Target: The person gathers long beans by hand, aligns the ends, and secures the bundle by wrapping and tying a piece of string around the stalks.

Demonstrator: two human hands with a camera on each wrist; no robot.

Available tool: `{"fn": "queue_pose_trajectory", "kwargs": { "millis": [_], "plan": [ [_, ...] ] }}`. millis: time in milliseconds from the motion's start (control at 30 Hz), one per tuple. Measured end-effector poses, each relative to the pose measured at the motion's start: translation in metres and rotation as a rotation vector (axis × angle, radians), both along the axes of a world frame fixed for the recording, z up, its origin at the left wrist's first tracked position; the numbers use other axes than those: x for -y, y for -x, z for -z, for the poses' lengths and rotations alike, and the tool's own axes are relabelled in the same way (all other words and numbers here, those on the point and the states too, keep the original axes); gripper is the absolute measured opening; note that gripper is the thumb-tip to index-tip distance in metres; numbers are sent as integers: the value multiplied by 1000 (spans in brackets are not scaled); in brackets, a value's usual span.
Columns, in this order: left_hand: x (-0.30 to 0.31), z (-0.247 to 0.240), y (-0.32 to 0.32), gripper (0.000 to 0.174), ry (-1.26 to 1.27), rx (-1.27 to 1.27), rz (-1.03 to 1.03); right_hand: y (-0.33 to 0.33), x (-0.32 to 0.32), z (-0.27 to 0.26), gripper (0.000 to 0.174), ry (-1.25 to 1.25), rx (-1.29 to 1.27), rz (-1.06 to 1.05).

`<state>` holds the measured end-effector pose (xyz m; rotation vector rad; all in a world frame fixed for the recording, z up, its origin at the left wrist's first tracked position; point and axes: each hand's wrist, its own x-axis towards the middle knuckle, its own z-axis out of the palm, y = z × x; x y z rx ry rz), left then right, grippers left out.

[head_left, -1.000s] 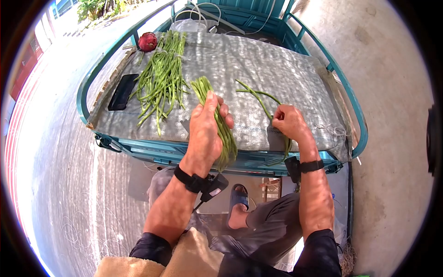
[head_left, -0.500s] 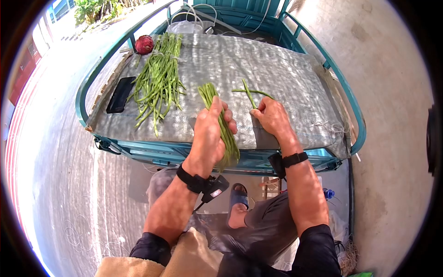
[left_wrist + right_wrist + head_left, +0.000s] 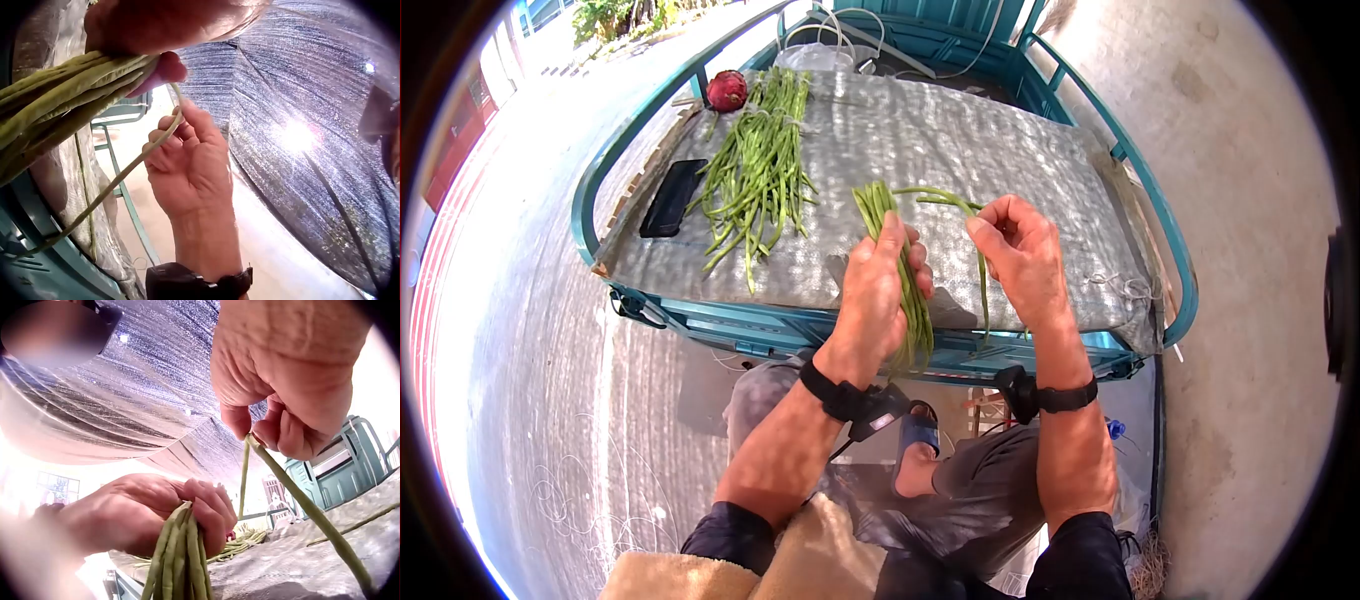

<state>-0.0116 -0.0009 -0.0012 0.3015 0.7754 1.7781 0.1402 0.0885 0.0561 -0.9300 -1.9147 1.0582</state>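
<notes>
Centre of frame: left hand [image 3: 870, 300] grips bean bundle [image 3: 917, 325], fingers curled round; long axis steep, top tipped left. To its right, right hand [image 3: 1030, 260] pinches loose beans [image 3: 945, 196]; lengths reach left towards bundle top, another hangs down.

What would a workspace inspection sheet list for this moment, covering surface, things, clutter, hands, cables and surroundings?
Surface: grey sheet over the cart bed, wrinkled.
Job's things: bean bundle in hand; bean bunch on the sheet; single bean held apart.
Clutter: phone and round red item beside the bunch; white strands near the sheet's right edge.
Hands: left hand grips the bundle; right hand pinches the single bean.
Cables: white cord or tube at the cart's far end.
Surroundings: teal rails, concrete floor.
</notes>
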Motion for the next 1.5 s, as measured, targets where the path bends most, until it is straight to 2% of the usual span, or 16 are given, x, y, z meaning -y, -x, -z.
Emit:
{"fn": "queue_pose_trajectory", "kwargs": {
  "millis": [133,267,567,667,867,967,1067,1167,1300,1500],
  "plan": [
    [-2,5,3,37,-45,-12,-52,9,26,1,18,-18,-40,-115],
    [-2,-4,3,36,18,-20,-174,9,35,1,18,-63,226,-200],
    [-5,1,-3,35,18,-189,-99,-6,28,-4,18,-57,345,-350],
    [-6,11,0,36,-75,-204,-32,-9,30,-6,18,-65,376,-354],
    [-3,-2,-7,34,-6,-125,-1,-14,26,-7,19,-44,458,-401],
    [-4,6,-6,36,-78,-192,14,-20,21,-5,22,-19,462,-419],
    [-3,6,-7,38,-109,-244,17,-26,14,-8,21,54,441,-465],
    [2,-3,-10,40,-138,-331,62,-29,13,-18,17,245,243,-317],
    [2,0,-19,39,-189,-351,179,-24,8,-11,19,363,-121,-192],
    [5,-2,-28,36,-170,-351,253,-24,7,-4,21,346,-172,-189]
  ]
}}
